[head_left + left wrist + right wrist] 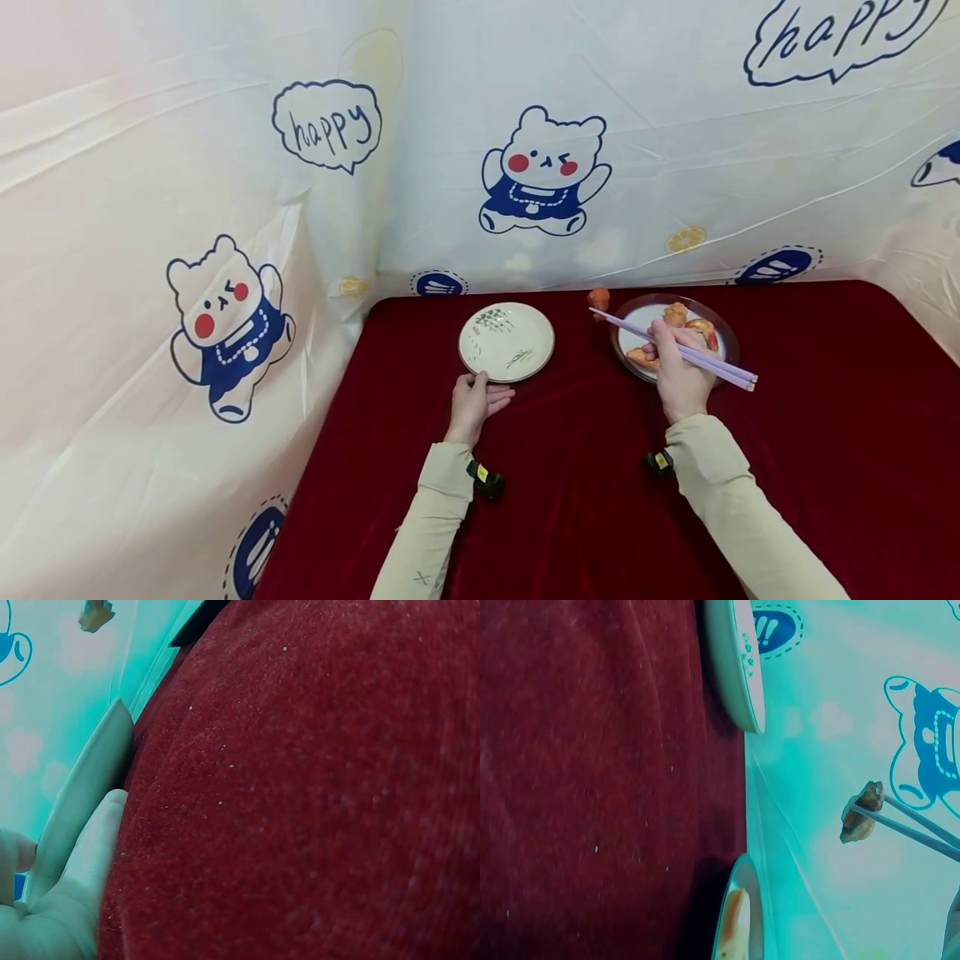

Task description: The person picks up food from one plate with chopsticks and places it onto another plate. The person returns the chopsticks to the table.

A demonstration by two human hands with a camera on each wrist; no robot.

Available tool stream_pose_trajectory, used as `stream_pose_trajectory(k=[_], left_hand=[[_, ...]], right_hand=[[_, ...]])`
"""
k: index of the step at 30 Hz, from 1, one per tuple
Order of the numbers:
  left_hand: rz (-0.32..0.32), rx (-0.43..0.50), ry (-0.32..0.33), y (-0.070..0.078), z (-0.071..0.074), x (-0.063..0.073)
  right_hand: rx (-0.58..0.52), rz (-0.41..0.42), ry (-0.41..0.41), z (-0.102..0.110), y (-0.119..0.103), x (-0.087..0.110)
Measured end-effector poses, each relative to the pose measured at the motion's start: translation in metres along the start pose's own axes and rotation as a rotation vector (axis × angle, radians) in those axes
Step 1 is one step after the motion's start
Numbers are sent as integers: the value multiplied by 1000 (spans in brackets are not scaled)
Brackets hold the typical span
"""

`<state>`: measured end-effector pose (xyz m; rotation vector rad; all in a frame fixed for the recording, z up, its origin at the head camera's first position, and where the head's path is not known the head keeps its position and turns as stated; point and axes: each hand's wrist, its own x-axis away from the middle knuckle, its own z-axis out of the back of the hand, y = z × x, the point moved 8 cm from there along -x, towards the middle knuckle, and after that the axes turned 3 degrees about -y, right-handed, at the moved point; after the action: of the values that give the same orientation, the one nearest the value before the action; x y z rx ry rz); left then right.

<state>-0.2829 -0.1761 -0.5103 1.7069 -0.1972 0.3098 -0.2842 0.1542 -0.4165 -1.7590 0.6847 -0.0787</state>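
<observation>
My left hand (471,404) holds the near rim of a pale plate (502,342) with grey plant drawings, thumb on top and fingers beneath. In the left wrist view the plate (90,780) appears edge-on between thumb and fingers. My right hand (684,383) grips a pair of lilac chopsticks (624,325), their tips pointing left. Between the tips hangs a browned piece of fried food (598,299), raised off the table in the right wrist view. Under the right hand lies a dark-rimmed plate (727,332) bearing several food pieces (675,313), partly hidden by the hand.
Dark red velvet cloth (570,467) covers the table. Behind and to the left hangs a white sheet (427,167) printed with bears and "happy" bubbles. Each wrist wears a small black device (487,481). Cloth lies between the two plates.
</observation>
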Motion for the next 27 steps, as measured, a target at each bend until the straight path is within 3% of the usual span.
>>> stream_pose_trajectory(k=[3, 10, 18, 27], left_hand=[[1, -6, 6, -1, 1, -1], [0, -7, 10, -2, 1, -2], [3, -14, 11, -1, 1, -2], [10, -12, 4, -3, 2, -4]], right_hand=[[34, 7, -17, -6, -2, 3], [-37, -2, -64, -21, 0, 10], [91, 15, -180, -46, -26, 31], [192, -33, -314, -68, -21, 46]])
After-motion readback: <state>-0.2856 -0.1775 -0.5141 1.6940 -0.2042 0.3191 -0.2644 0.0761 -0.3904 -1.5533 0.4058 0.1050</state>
